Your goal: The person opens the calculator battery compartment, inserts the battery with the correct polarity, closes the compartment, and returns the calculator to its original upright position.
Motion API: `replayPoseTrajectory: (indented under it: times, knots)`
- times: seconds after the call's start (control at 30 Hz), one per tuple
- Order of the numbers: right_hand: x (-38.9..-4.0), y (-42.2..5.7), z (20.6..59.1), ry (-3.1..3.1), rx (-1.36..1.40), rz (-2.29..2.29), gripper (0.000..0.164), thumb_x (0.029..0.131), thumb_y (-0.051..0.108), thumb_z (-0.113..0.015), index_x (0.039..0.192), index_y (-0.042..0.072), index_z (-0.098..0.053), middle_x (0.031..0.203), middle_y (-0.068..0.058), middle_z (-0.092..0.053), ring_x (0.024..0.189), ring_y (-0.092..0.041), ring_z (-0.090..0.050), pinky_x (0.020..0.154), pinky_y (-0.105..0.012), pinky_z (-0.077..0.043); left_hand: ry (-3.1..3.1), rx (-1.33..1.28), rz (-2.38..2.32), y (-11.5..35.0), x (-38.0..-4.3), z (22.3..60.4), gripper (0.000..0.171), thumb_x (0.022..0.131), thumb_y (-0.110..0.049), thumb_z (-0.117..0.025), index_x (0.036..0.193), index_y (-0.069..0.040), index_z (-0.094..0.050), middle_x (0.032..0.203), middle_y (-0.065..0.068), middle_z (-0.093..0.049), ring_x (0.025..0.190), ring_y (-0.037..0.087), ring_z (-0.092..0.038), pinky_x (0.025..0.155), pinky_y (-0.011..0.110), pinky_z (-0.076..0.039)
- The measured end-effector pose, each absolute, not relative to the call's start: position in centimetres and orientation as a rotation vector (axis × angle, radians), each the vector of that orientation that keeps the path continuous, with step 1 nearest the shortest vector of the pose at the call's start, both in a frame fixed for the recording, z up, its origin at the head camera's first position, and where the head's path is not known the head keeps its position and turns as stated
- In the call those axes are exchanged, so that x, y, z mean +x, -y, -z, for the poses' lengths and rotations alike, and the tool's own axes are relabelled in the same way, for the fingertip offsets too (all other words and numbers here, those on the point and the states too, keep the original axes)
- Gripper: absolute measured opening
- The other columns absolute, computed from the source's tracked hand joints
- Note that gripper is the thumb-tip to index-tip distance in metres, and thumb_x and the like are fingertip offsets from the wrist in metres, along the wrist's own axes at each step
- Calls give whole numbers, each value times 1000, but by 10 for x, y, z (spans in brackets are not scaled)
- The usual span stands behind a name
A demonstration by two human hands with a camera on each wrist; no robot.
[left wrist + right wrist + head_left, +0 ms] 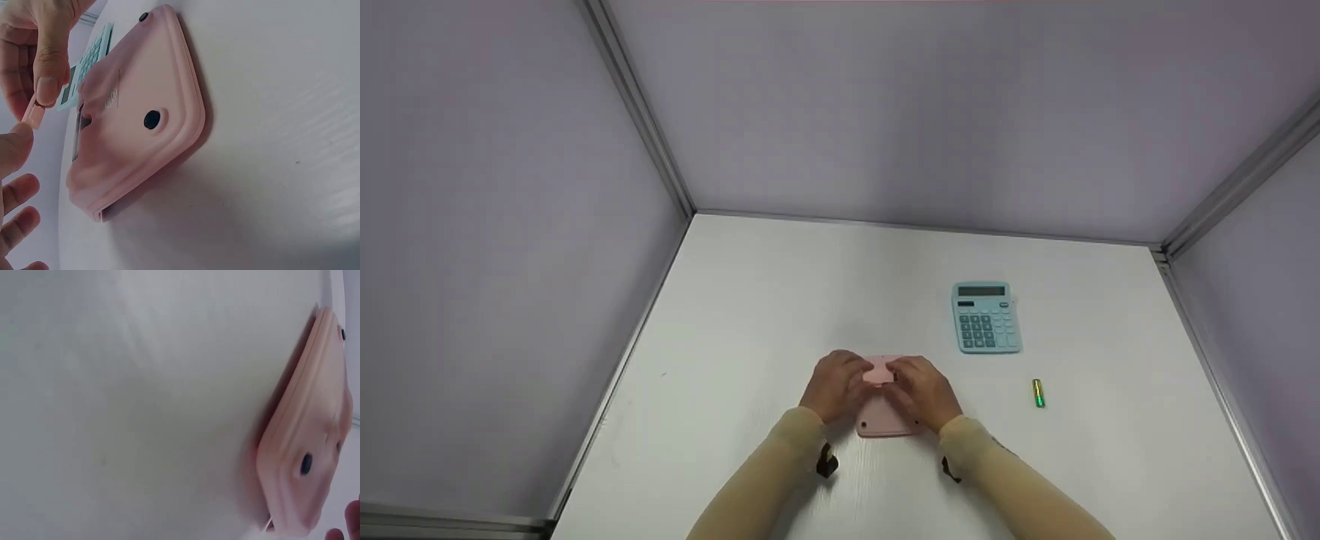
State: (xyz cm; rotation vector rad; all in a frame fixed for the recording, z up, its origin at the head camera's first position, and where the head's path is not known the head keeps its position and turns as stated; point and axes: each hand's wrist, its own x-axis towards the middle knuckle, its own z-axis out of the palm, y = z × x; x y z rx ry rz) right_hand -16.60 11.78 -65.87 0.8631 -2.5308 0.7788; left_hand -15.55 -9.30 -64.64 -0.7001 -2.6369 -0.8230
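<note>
A pink calculator [885, 417] lies face down on the table, its black rubber feet and dark battery slot showing in the left wrist view. Just above its far half, a small pink battery cover [35, 115] is held between both hands. My right hand [926, 391] pinches it with the thumb on top. From the other side, my left hand [834, 386] grips its end with the fingertips, the remaining fingers spread apart. The calculator's back [315, 467] fills the right edge of the right wrist view, where only fingertips show. The inside of the slot is hidden.
A light blue calculator [987, 318] lies face up to the right, beyond the hands. Nearer, a green and gold battery [1039, 393] rests on the white table [735, 315]. Grey panels [885, 112] stand around the table's back and sides.
</note>
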Motion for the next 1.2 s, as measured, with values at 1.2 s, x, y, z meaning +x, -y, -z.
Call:
replayPoseTrajectory:
  times: [1.2]
  knots:
    - [-177, -127, 662, 2921, 695, -807, 31, 90, 34, -68, 116, 18, -71, 113, 3, -61, 110, -14, -55, 98, -35, -46, 2994, -206, 1051, 72, -155, 661, 34, 92, -38, -64, 122, -23, -68, 125, 0, -57, 118, 20, -51, 99, 39, -44]
